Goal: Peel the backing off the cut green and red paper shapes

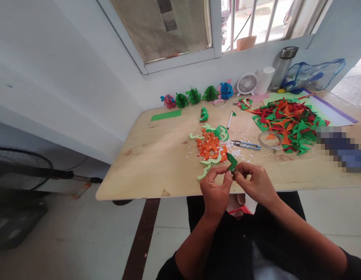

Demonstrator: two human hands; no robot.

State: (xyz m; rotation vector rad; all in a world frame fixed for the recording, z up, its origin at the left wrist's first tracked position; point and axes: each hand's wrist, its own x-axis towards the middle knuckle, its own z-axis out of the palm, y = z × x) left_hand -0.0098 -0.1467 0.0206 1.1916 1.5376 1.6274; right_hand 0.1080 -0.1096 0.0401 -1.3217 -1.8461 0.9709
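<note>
Both hands meet at the table's front edge around a small dark green paper piece (232, 160). My left hand (214, 189) pinches its lower left side between thumb and index finger. From the other side, my right hand (255, 182) pinches the same piece, fingertips almost touching the left ones. Just beyond lie orange curved paper cutouts (208, 146) dotted with small white squares. Pale green wavy strips (211, 160) lie against the orange ones, the nearest reaching toward my left hand. Small white bits (238, 151) are scattered beside blue-handled thread snips (246, 145).
A big heap of red, green and orange paper scraps (294, 124) covers the right side. Tape rings (270, 139), a marker (229, 120) and a green strip (166, 115) lie around. Paper figures (194, 96), a small fan (247, 84) and a bottle (282, 68) line the wall.
</note>
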